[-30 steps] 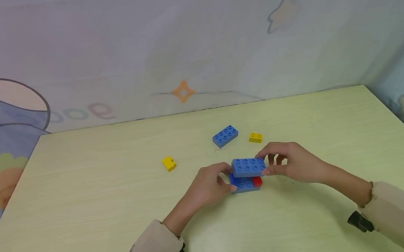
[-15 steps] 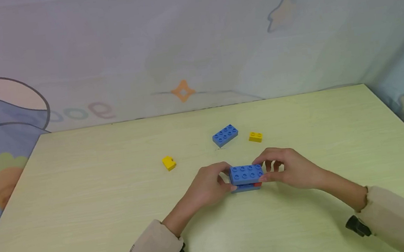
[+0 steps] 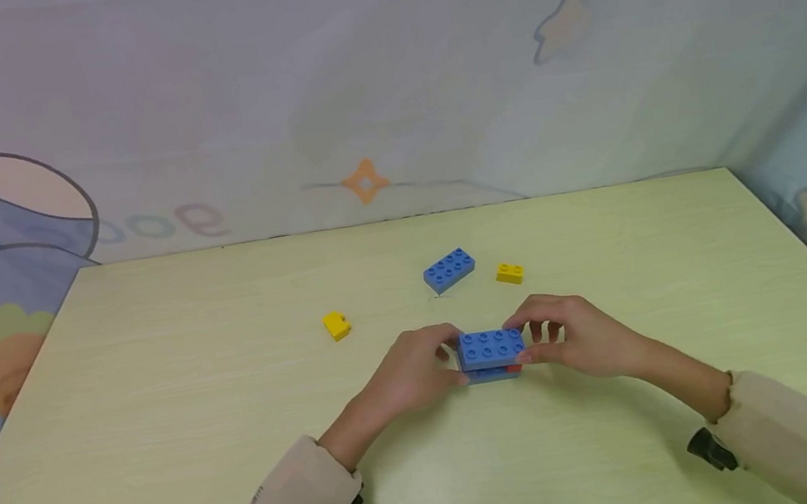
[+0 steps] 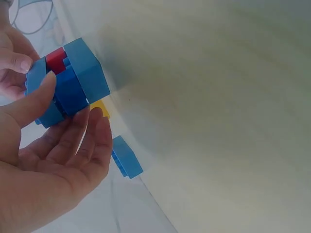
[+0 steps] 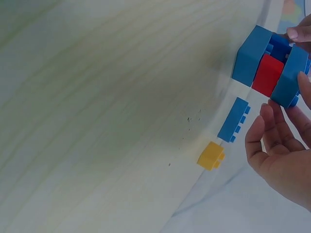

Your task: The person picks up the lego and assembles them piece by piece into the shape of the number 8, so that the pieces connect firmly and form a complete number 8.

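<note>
A stack of toy building bricks is between both hands at the middle front of the table. A blue brick [image 4: 92, 73] forms its base, with a dark blue brick [image 4: 71, 91] and a red brick [image 5: 268, 75] side by side on it. An upper blue brick [image 3: 491, 349] lies across these two. My left hand [image 3: 414, 372] grips the stack's left end, its thumb reaching over the dark blue brick near the upper one. On the other side, my right hand [image 3: 580, 337] pinches the upper brick's right end between thumb and fingers.
Behind the stack, another blue brick [image 3: 449, 270] lies on the table [image 3: 187, 396]. A small yellow brick [image 3: 509, 273] is to its right, and a second yellow piece [image 3: 337, 326] lies to the left. A printed cloth [image 3: 382, 78] hangs along the back edge.
My right hand has brought the upper blue brick down and slightly left, over the red and dark blue bricks. The left hand has stayed nearly still at the stack.
</note>
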`<state>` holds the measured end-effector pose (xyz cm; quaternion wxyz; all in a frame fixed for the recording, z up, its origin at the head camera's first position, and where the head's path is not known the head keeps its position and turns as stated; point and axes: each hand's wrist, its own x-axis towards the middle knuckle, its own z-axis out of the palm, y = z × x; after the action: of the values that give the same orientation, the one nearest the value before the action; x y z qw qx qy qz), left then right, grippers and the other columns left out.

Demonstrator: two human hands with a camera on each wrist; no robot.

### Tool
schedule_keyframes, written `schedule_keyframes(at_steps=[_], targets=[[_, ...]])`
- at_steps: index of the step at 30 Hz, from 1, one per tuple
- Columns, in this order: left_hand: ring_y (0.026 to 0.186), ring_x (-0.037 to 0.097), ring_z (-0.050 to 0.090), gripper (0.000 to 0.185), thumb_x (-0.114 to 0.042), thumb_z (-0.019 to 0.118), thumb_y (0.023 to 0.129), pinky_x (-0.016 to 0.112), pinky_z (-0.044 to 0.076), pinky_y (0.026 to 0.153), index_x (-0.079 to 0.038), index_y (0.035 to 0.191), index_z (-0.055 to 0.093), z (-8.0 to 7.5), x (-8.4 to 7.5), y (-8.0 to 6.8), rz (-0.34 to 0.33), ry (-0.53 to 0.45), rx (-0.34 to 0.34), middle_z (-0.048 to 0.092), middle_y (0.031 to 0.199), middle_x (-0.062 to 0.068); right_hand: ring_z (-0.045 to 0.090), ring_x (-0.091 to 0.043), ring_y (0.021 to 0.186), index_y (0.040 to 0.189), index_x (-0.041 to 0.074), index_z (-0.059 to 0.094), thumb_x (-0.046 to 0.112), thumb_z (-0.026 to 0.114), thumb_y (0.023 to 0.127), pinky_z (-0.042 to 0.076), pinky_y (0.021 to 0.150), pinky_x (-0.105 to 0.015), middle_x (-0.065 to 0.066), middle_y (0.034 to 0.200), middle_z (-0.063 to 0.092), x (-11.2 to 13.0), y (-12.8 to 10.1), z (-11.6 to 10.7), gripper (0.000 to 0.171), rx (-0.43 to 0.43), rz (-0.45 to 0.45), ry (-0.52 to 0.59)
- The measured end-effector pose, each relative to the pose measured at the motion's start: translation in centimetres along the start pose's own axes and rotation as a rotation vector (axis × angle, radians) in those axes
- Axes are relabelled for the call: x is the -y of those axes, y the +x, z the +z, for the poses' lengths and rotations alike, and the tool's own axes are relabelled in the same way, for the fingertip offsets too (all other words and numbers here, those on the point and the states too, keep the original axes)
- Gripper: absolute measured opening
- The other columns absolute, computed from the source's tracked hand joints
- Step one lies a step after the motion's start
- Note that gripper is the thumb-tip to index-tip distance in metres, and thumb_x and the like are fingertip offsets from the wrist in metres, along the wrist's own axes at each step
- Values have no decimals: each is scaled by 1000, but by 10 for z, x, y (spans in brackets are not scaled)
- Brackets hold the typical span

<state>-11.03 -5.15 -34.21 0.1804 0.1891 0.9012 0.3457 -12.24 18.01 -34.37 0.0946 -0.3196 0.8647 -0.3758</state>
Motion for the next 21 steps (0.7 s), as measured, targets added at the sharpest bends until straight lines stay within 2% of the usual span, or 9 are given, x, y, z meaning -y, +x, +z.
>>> schedule_keyframes(at_steps=[6, 13, 21], targets=[[102, 21, 54, 42, -19, 69, 82, 34, 45, 84, -6, 120, 57, -4, -1, -5, 31, -18, -39, 60, 113, 4, 51, -13, 78, 105, 3, 63, 9, 72, 77, 46, 65, -27, 3, 94, 59, 0, 1, 0, 30, 14, 7, -18], [100, 22, 55, 33, -16, 67, 83, 33, 46, 81, -5, 114, 61, -5, -5, -5, 115, -37, -98, 61, 111, 4, 51, -14, 77, 106, 2, 63, 11, 71, 78, 46, 64, -27, 1, 93, 59, 1, 1, -2, 30, 23, 0, -29], [95, 19, 57, 27, -11, 68, 82, 29, 48, 78, -5, 108, 63, -4, -5, -4, 105, -75, -114, 62, 104, 4, 52, -18, 76, 105, 1, 62, 10, 72, 78, 46, 63, -26, 0, 93, 60, 2, 1, -2, 29, 22, -21, -34]])
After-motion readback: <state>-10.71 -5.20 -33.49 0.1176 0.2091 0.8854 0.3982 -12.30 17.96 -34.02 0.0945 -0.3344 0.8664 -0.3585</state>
